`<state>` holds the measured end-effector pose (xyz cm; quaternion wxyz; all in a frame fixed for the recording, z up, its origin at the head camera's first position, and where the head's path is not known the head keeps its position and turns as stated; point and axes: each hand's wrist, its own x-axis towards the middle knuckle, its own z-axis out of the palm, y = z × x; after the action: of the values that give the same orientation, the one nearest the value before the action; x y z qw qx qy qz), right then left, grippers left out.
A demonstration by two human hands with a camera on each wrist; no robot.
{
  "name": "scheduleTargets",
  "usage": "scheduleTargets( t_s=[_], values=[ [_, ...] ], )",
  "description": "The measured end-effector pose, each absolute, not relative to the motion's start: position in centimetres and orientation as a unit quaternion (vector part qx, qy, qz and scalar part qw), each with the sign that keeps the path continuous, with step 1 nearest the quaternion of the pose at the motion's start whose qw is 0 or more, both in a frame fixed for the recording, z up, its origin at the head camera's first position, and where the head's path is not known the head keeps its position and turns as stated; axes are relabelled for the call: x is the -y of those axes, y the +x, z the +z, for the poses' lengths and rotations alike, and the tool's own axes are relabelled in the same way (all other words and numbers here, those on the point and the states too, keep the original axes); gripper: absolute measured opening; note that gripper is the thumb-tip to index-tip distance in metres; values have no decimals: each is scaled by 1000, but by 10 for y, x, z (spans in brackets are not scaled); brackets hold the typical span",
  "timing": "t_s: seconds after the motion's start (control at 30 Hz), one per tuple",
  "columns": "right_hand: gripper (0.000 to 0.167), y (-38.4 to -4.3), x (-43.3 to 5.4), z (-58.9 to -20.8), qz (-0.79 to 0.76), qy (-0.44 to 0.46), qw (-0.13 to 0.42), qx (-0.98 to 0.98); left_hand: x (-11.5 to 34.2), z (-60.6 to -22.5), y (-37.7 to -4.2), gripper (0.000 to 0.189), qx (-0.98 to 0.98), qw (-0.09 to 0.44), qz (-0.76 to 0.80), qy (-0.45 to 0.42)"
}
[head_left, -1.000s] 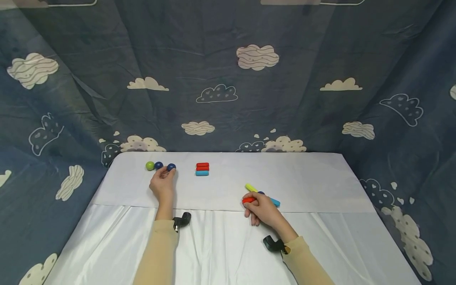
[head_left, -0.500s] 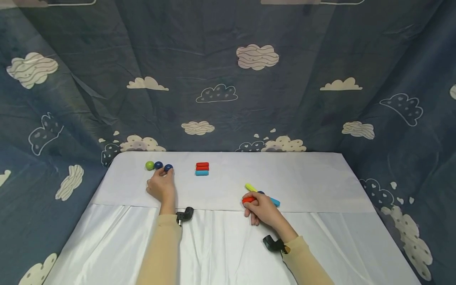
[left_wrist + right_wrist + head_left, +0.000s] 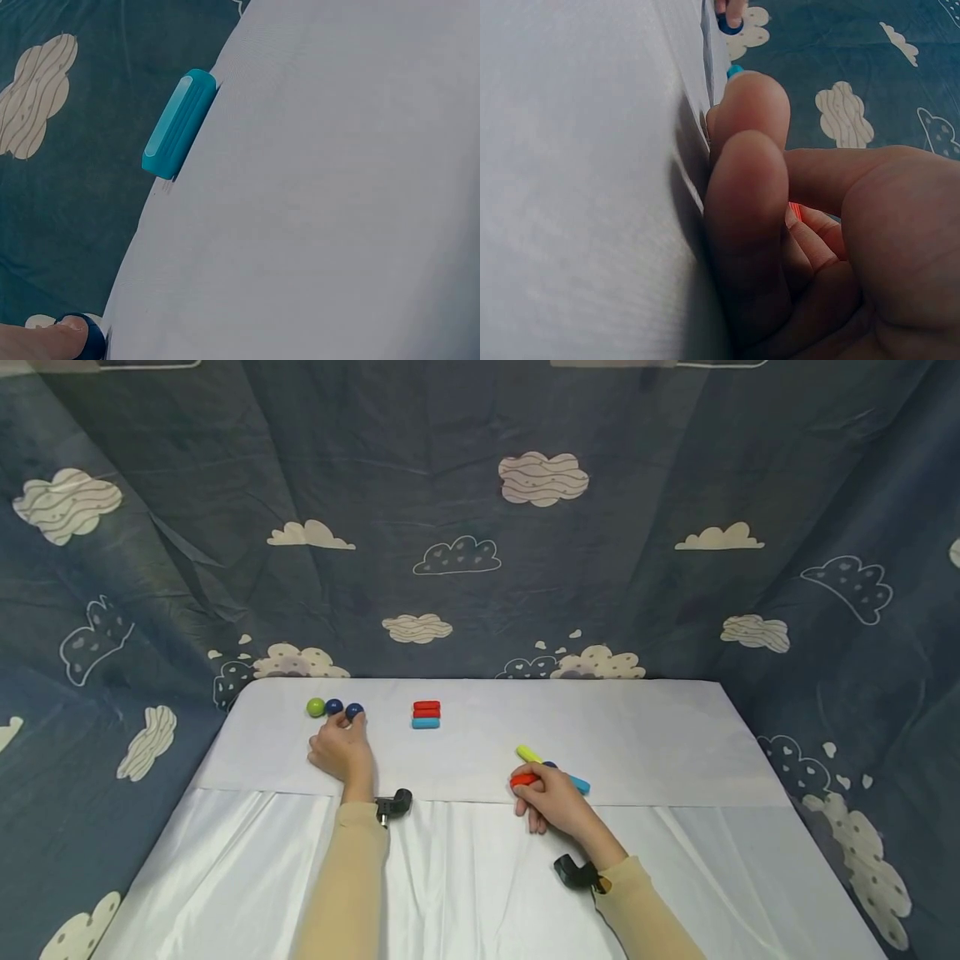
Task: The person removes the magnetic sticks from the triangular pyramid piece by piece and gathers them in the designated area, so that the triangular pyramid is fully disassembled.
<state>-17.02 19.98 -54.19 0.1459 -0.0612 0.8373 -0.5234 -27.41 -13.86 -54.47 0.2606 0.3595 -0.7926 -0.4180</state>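
My left hand (image 3: 341, 749) pinches a dark blue ball (image 3: 355, 711) at the back left of the table. Just left of it, a second dark blue ball (image 3: 333, 707) and a green ball (image 3: 315, 707) complete a row. In the left wrist view, a fingertip lies against the held ball (image 3: 94, 341). Near the middle, my right hand (image 3: 553, 799) grips a short red stick (image 3: 522, 780) between thumb and fingers. Behind that hand lie a yellow stick (image 3: 528, 753), a blue stick (image 3: 580, 785) and another dark blue ball (image 3: 550, 765), partly hidden by the fingers.
Two red sticks (image 3: 426, 705) and a light blue stick (image 3: 425, 723) lie stacked in parallel, right of the balls. A white cloth covers the table (image 3: 645, 735). A dark curtain (image 3: 450, 443) with clouds hangs behind it.
My left hand has shifted the dark blue ball slightly left, closer to the other blue ball, and then stayed there. My right hand has kept still with the red stick.
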Motion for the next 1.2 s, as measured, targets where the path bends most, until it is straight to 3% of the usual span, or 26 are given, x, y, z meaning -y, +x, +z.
scheduleTargets(
  t_s=[1.2],
  values=[
    [26, -171, -201, -542, -526, -60, 149, -835, 136, -538, -274, 40, 779, 254, -428, 383]
  ],
)
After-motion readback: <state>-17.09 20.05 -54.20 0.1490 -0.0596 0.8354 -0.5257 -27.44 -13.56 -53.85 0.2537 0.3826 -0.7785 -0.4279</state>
